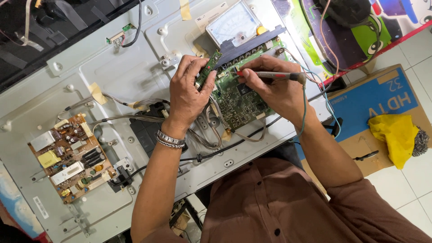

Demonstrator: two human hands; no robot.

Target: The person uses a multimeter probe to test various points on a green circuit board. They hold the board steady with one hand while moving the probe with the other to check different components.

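From my head camera, my left hand (189,92) pinched a narrow green circuit strip (209,66) just above frame centre. My right hand (276,90) gripped a red-tipped meter probe (270,75), its tip on the green main board (238,101), below the analog multimeter (233,23) at top centre.

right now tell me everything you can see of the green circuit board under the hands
The green circuit board lies flat on the grey metal back panel, dense with small chips and solder points. The left hand grips a narrow green strip at its upper left edge; the right hand holds a red-tipped probe over it. Grey cables loop from its lower edge.
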